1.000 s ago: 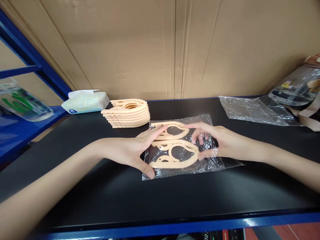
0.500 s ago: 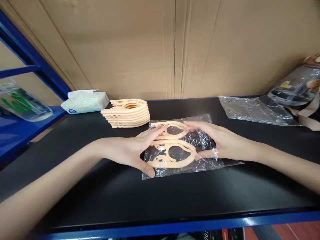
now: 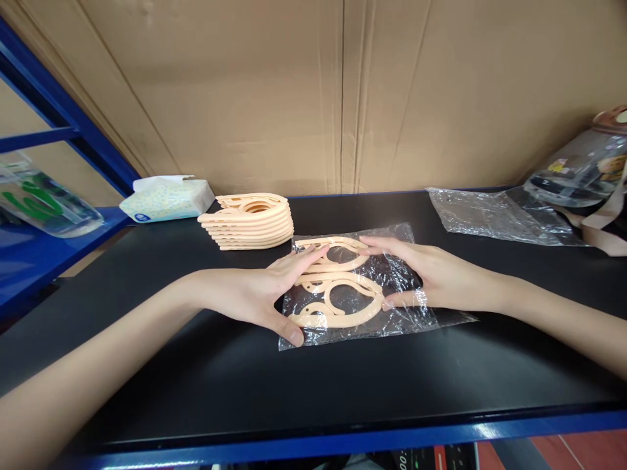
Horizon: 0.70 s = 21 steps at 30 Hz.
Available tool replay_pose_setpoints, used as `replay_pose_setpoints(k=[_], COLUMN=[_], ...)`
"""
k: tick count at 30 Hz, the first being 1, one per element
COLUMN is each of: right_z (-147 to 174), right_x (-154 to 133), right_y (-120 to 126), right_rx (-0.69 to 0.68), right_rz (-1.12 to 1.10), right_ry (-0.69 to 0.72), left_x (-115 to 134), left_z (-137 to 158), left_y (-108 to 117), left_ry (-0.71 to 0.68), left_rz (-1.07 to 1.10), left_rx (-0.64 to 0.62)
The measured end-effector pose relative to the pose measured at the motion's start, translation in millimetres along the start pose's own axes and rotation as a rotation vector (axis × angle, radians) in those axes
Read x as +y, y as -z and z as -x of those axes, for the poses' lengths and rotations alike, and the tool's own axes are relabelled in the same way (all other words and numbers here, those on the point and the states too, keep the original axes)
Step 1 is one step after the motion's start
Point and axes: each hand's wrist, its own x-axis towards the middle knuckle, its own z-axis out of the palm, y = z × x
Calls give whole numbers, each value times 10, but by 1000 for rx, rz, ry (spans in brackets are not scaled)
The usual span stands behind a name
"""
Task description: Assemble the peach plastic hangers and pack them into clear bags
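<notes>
Two peach-coloured folding hangers (image 3: 353,320) lie side by side, one nearer and one farther, inside a clear plastic bag (image 3: 406,326) on the black tabletop. My left hand (image 3: 259,294) rests at their left ends, fingers stretched out and thumb spread on the bag's near left corner. From the right, my right hand (image 3: 431,274) touches the bag at the hangers' rounded ends, its thumb apart from the fingers. Parts of the hangers are hidden under my left fingers. Behind my left hand stands a neat stack of matching hangers (image 3: 249,225).
A tissue pack (image 3: 166,199) sits at the back left beside a blue shelf frame (image 3: 68,130) holding a clear bottle (image 3: 44,199). At the back right lie a flat clear bag (image 3: 494,212) and a large bottle with a strap (image 3: 578,166). Cardboard (image 3: 274,98) lines the back.
</notes>
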Motion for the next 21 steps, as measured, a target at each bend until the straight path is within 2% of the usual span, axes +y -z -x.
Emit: replay_pose_setpoints(k=[8,13,21], right_z=[17,19,8], right_x=[33,45,27], right_y=[-20,-29,-12], right_rx=[8,7,9], right_rz=[-22,-31,-64], right_ry=[-33,-27,40], left_x=[-29,-15,102], left_z=[-22,7,120], left_y=[-6,25,59], left_ry=[-54,-77,62], left_rz=[83,54,-58], left_rx=[16,45,193])
